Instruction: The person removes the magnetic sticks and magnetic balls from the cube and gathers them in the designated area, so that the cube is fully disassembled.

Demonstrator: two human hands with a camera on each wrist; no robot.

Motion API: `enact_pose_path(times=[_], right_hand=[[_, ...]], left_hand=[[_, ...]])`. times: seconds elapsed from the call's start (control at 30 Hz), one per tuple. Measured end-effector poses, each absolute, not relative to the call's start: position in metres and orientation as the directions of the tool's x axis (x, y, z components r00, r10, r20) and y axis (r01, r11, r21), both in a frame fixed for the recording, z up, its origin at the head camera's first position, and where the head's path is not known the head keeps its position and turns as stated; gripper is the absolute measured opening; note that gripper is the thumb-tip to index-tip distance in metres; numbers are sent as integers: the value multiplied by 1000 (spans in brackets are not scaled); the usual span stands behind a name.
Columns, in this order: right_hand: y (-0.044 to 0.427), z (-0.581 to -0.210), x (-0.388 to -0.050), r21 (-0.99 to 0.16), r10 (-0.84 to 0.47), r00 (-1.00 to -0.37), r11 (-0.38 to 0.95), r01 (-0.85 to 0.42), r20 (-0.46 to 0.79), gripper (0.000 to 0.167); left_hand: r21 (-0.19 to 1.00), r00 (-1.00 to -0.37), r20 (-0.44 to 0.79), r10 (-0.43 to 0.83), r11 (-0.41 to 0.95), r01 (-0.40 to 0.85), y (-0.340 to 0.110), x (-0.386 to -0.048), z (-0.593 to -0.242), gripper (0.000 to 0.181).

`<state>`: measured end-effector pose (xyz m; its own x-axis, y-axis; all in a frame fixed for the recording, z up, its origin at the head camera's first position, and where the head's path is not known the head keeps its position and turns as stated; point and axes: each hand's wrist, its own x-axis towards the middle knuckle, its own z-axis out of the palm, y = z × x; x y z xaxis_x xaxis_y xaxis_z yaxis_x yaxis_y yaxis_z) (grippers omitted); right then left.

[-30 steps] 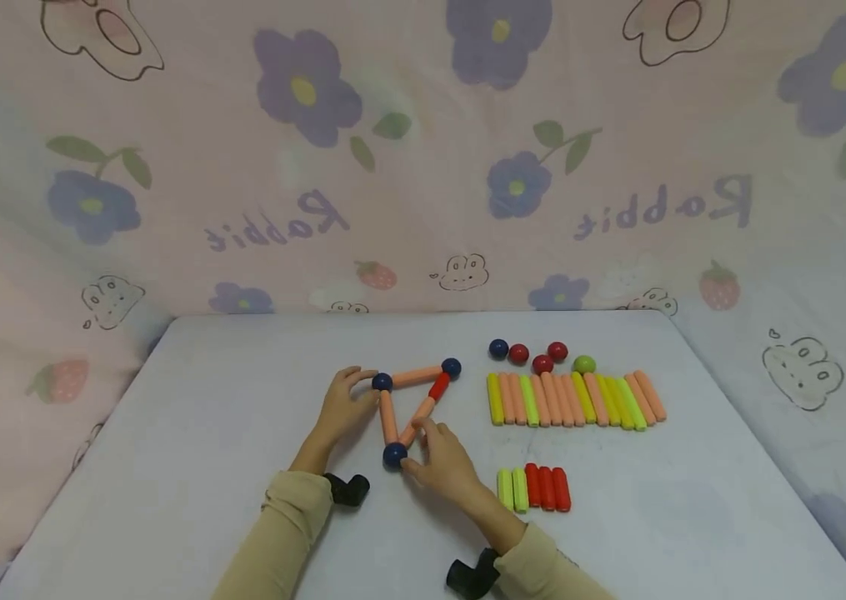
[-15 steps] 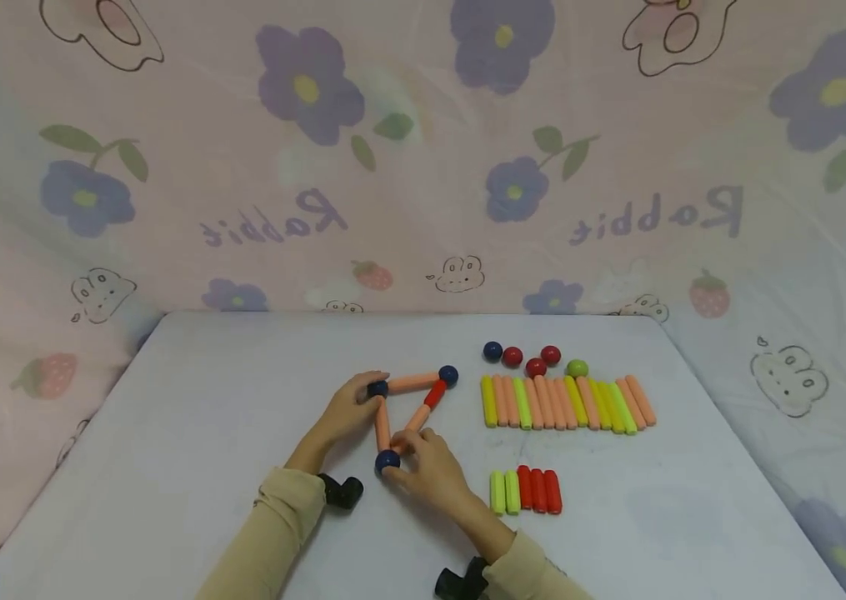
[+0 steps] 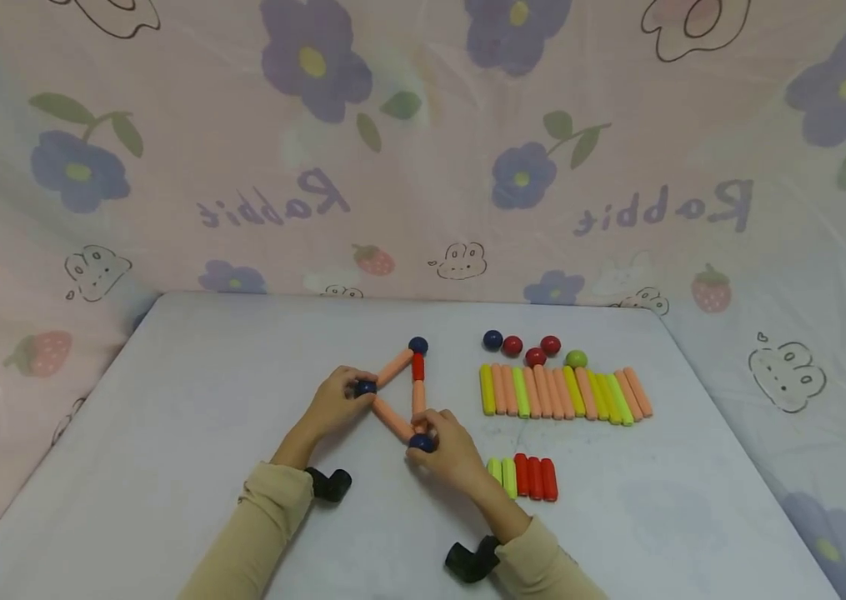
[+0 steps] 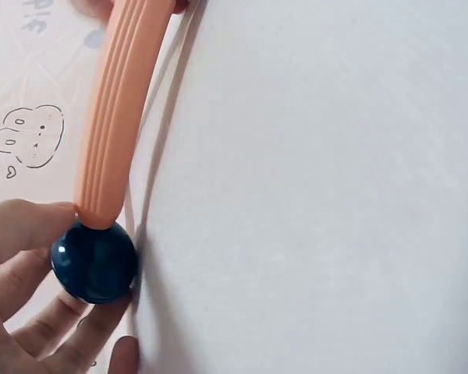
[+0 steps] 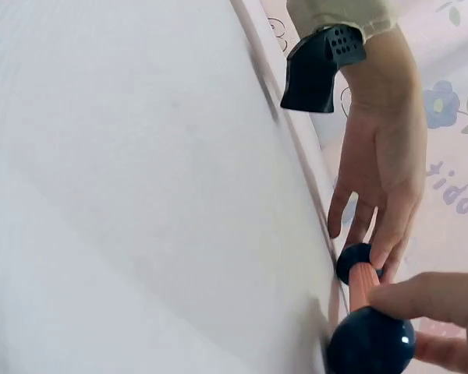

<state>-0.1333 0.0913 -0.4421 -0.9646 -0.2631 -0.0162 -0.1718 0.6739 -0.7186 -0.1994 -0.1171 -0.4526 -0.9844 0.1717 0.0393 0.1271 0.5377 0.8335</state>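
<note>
A triangle of magnetic rods and balls lies on the table in the head view. Its corners are a far blue ball (image 3: pixel 418 345), a left blue ball (image 3: pixel 366 388) and a near blue ball (image 3: pixel 422 443). Orange rods (image 3: pixel 392 418) form two sides; the third joins a short red rod (image 3: pixel 418 367) to an orange rod (image 3: pixel 418 398). My left hand (image 3: pixel 334 403) holds the left ball between thumb and fingers, also seen with its blue ball (image 4: pixel 95 263) in the left wrist view. My right hand (image 3: pixel 453 454) pinches the near ball, its thumb by the orange rod (image 5: pixel 362 282).
Right of the triangle lies a row of orange, yellow and green rods (image 3: pixel 558 392). Behind it sit a loose blue ball (image 3: pixel 493 340), several red balls (image 3: pixel 513 346) and a green ball (image 3: pixel 576 358). Short green and red rods (image 3: pixel 535 478) lie nearer, beside my right wrist.
The triangle has turned counterclockwise: its far ball has swung left and its near ball right. Both hands have moved with their corners, and my left fingers have closed around the left ball.
</note>
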Motion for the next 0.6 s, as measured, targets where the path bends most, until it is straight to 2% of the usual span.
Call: enact_pose_path(times=[0.2, 0.6], right_hand=[[99, -444, -133, -718, -228, -973, 682, -142, -24, 56], [104, -440, -148, -687, -122, -992, 724, -61, -40, 37]], left_hand=[[803, -983, 49, 179, 578, 145, -119, -188, -452, 25], [727, -966, -23, 259, 667, 162, -123, -167, -443, 22]])
